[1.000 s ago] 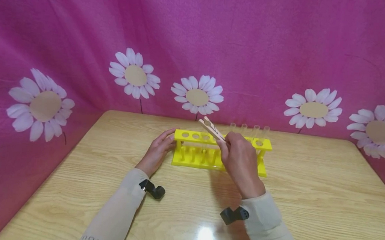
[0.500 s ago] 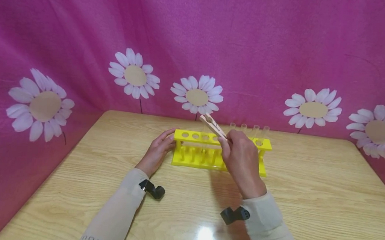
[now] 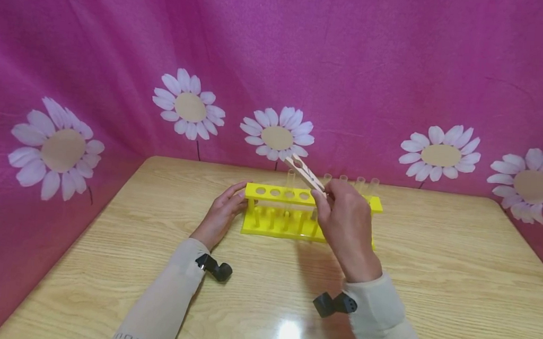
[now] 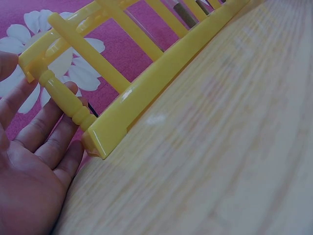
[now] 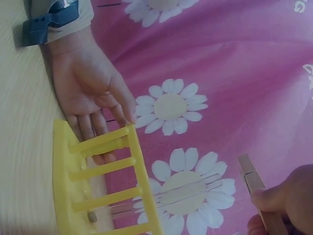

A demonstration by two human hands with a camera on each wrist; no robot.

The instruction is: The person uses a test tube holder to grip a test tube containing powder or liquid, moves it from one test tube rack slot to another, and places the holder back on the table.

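Observation:
My right hand (image 3: 345, 228) grips a wooden test tube holder (image 3: 306, 173) above the yellow test tube rack (image 3: 263, 230). The holder slants up and to the left, its jaws empty. Just below its tip a clear test tube (image 3: 291, 177) stands in the third hole from the left; the right wrist view shows this tube (image 5: 188, 188) apart from the holder. At the rack's left end is my left hand (image 3: 222, 211). Its thumb lies at the top corner and its fingers (image 4: 46, 127) reach behind the end post (image 4: 63, 98).
Several more clear tubes (image 3: 360, 184) stand at the right of the rack, partly behind my right hand. The wooden table (image 3: 154, 197) ends at a pink cloth (image 3: 364, 81) printed with white flowers.
My right hand and the holder have moved up and to the right, off the third tube, whose top now shows. The left hand and the rack stay put.

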